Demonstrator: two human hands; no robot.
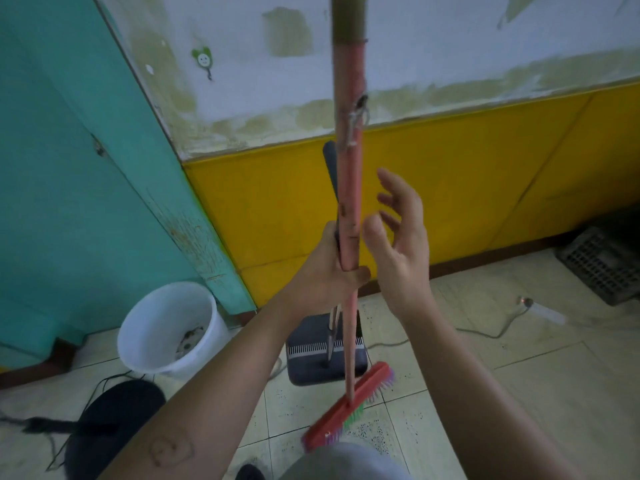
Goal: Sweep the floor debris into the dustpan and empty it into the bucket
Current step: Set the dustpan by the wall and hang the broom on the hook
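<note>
While clamped in left hand [329,271] together: broom handle [348,188] and dustpan handle [330,168] | right hand [401,233] spread, beside, not touching | dustpan [325,362] on floor by wall edge, bucket [169,327] near door corner | risk: slipping one-handed hold, tipped dustpan spilling debris.
</note>
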